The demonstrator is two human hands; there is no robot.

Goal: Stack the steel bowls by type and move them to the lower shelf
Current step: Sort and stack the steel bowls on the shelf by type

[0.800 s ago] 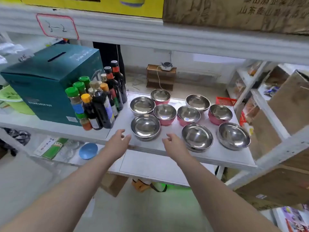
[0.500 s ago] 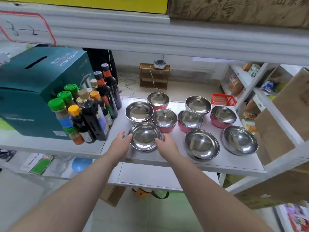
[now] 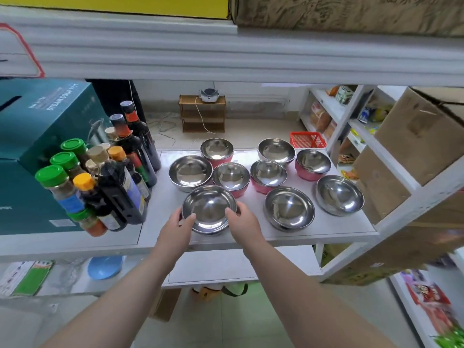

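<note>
At the far left of the middle shelf [image 3: 326,229] stands a teal box [image 3: 37,146], with a cluster of sauce bottles [image 3: 108,177] just to its right. The left hand [image 3: 175,233] grips the left rim of the near steel bowl [image 3: 209,209], thumb over the edge. The right hand [image 3: 243,226] clasps the same bowl's right rim, fingers [image 3: 232,212] curled onto it. This bowl sits at the near edge of the shelf. Beyond it stand another plain steel bowl [image 3: 190,173] and four pink-sided bowls [image 3: 231,177]. To the right, three more plain bowls [image 3: 289,208] rest apart. The lower shelf [image 3: 226,268] lies beneath, near side.
</note>
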